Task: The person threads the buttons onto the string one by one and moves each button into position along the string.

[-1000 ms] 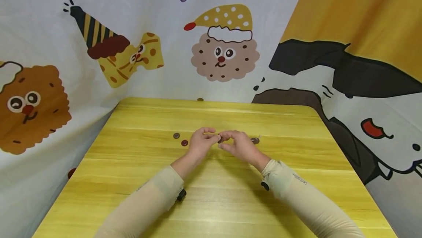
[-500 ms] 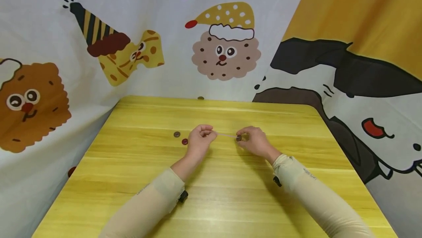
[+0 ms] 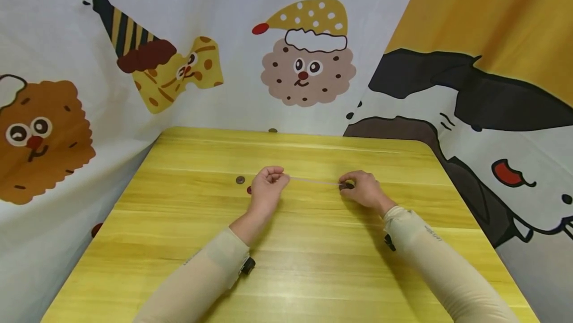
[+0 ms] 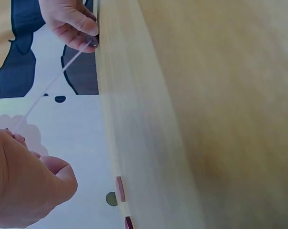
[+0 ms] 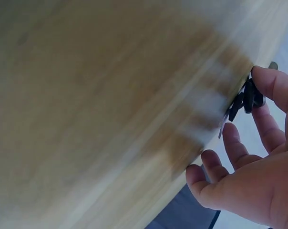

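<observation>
My left hand (image 3: 267,186) pinches one end of a thin pale string (image 3: 313,180) above the table. The string runs almost straight to my right hand (image 3: 364,188), low over the wood. There the right fingers hold a dark button (image 4: 91,41), into which the string leads. In the right wrist view several dark buttons (image 5: 249,95) cluster together between thumb and fingers; which of them are pinched is unclear. Beside my left hand lie a grey-brown button (image 3: 240,180) and a dark red button (image 3: 249,190), the latter partly hidden by that hand.
The wood-grain table (image 3: 286,263) spreads out under both arms. Behind it and along its sides hangs a cloth (image 3: 179,4) printed with cartoon figures. A small dark device (image 3: 247,266) sits at the left wrist and another (image 3: 390,242) at the right.
My right hand has moved right with a button, away from my left hand, to where other buttons lay. The string between the hands has come into view and lengthened. My left hand shifted slightly.
</observation>
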Action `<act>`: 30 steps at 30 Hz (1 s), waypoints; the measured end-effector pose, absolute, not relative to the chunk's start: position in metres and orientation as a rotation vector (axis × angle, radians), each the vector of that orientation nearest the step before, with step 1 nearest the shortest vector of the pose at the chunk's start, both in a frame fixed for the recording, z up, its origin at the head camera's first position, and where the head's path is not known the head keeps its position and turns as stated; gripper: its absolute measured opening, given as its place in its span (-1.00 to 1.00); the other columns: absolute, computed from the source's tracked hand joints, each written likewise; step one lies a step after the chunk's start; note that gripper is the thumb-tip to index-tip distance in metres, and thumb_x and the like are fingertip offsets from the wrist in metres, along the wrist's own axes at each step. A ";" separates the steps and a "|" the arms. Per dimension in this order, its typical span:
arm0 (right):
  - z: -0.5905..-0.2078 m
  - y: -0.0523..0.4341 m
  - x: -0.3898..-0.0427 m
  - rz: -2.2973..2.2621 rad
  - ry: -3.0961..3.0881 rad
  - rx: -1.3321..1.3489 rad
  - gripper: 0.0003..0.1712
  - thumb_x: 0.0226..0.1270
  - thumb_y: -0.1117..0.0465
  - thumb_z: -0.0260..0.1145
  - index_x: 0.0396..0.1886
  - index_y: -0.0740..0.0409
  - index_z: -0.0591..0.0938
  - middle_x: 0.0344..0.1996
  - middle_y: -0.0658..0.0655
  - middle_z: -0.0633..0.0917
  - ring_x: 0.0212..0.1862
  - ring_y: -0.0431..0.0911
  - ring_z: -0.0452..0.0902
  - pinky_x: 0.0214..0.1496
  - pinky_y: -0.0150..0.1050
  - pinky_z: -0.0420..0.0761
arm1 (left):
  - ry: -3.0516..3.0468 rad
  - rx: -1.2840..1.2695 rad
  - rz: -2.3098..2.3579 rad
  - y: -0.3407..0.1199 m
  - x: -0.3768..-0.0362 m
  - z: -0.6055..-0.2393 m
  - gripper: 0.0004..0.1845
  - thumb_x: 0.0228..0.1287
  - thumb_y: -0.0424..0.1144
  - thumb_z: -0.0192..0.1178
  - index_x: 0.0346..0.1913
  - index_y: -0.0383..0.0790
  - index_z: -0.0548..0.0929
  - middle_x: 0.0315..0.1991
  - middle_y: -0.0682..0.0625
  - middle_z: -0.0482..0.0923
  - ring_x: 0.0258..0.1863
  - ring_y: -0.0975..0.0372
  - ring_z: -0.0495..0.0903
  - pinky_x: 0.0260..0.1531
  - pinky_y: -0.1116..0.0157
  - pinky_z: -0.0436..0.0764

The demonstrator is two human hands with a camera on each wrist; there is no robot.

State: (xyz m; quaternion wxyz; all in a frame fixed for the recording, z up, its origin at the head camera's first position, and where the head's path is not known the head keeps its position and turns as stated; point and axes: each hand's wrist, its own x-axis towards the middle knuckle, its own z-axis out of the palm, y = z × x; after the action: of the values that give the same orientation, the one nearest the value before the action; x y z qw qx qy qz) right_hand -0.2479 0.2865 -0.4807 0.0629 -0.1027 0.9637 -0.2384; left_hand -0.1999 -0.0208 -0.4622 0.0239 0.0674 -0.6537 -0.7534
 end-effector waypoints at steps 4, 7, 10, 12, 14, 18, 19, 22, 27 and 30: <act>-0.478 0.288 -0.249 -0.757 2.870 -0.304 -0.52 0.45 0.16 0.47 0.32 0.12 0.70 0.36 0.31 0.64 0.46 0.38 0.44 0.48 0.43 0.38 | -2.017 0.230 -2.316 -0.021 -0.200 -0.461 -0.82 0.33 -0.38 0.33 -0.04 -0.20 0.68 -0.30 0.08 0.59 -0.26 0.27 0.55 -0.25 0.41 0.57; -0.475 0.286 -0.250 -0.785 2.850 -0.297 -0.44 0.46 0.19 0.45 0.40 0.21 0.61 0.42 0.38 0.58 0.47 0.38 0.43 0.47 0.35 0.44 | -2.021 0.228 -2.321 -0.022 -0.200 -0.461 -0.82 0.33 -0.38 0.33 -0.05 -0.21 0.68 -0.29 0.07 0.59 -0.25 0.26 0.54 -0.23 0.39 0.58; -0.468 0.273 -0.245 -0.874 2.825 -0.309 -0.39 0.54 0.17 0.39 0.49 0.25 0.51 0.47 0.40 0.51 0.46 0.35 0.46 0.40 0.29 0.53 | -2.026 0.223 -2.338 -0.023 -0.199 -0.461 -0.83 0.35 -0.38 0.33 -0.04 -0.20 0.68 -0.28 0.07 0.59 -0.24 0.26 0.54 -0.20 0.34 0.58; -0.461 0.255 -0.240 -0.984 2.788 -0.328 -0.39 0.58 0.11 0.36 0.51 0.19 0.49 0.49 0.34 0.51 0.47 0.32 0.47 0.38 0.26 0.56 | -2.027 0.219 -2.344 -0.023 -0.199 -0.462 -0.84 0.36 -0.37 0.34 -0.04 -0.20 0.68 -0.28 0.06 0.59 -0.25 0.26 0.53 -0.21 0.34 0.58; -0.453 0.232 -0.234 -1.092 2.734 -0.405 -0.38 0.58 0.03 0.36 0.50 0.14 0.49 0.46 0.27 0.55 0.47 0.28 0.49 0.39 0.27 0.56 | -2.017 0.209 -2.359 -0.023 -0.198 -0.462 -0.84 0.36 -0.38 0.33 -0.05 -0.19 0.67 -0.27 0.06 0.59 -0.26 0.25 0.52 -0.24 0.36 0.56; -0.443 0.190 -0.224 -1.193 2.656 -0.580 -0.41 0.56 -0.06 0.40 0.42 0.09 0.56 0.27 0.14 0.71 0.40 0.17 0.58 0.39 0.21 0.59 | -2.016 0.182 -2.369 -0.020 -0.197 -0.463 -0.85 0.37 -0.37 0.34 -0.05 -0.20 0.67 -0.26 0.06 0.61 -0.26 0.26 0.53 -0.26 0.38 0.55; -0.442 0.182 -0.223 -1.197 2.663 -0.605 -0.45 0.56 -0.05 0.41 0.38 0.10 0.60 0.20 0.12 0.76 0.33 0.13 0.63 0.35 0.17 0.63 | -2.021 0.173 -2.370 -0.019 -0.196 -0.463 -0.85 0.38 -0.36 0.35 -0.05 -0.21 0.67 -0.26 0.05 0.61 -0.26 0.26 0.53 -0.23 0.36 0.56; -0.445 0.167 -0.219 -1.205 2.735 -0.626 -0.65 0.56 0.02 0.41 0.17 0.10 0.75 0.00 0.04 0.84 0.11 -0.01 0.75 0.20 0.02 0.72 | -2.047 0.159 -2.364 -0.017 -0.195 -0.464 -0.84 0.39 -0.34 0.36 -0.03 -0.24 0.67 -0.25 0.05 0.62 -0.25 0.26 0.54 -0.21 0.33 0.58; -0.451 0.165 -0.218 -1.243 2.808 -0.600 -0.81 0.53 0.11 0.44 -0.06 0.10 0.86 -0.10 0.00 0.88 0.00 -0.06 0.78 0.14 0.01 0.74 | -2.095 0.162 -2.359 -0.020 -0.194 -0.465 -0.82 0.50 -0.21 0.33 0.01 -0.21 0.68 -0.18 -0.04 0.73 -0.19 0.15 0.56 -0.14 0.26 0.56; -0.450 0.166 -0.218 -1.251 2.793 -0.601 -0.79 0.53 0.11 0.44 -0.05 0.12 0.86 -0.08 0.03 0.89 0.02 -0.04 0.79 0.12 0.01 0.75 | -2.130 0.158 -2.356 -0.025 -0.195 -0.466 -0.76 0.55 -0.08 0.32 0.05 -0.16 0.69 -0.06 -0.07 0.80 -0.07 0.10 0.60 -0.09 0.19 0.55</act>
State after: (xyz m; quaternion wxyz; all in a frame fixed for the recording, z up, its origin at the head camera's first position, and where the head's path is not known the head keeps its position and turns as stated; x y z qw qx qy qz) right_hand -0.2178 0.1655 -0.4499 0.0117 -0.1926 0.8955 -0.4010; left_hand -0.1951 -0.0245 -0.4657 -0.0192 0.0496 -0.6696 -0.7408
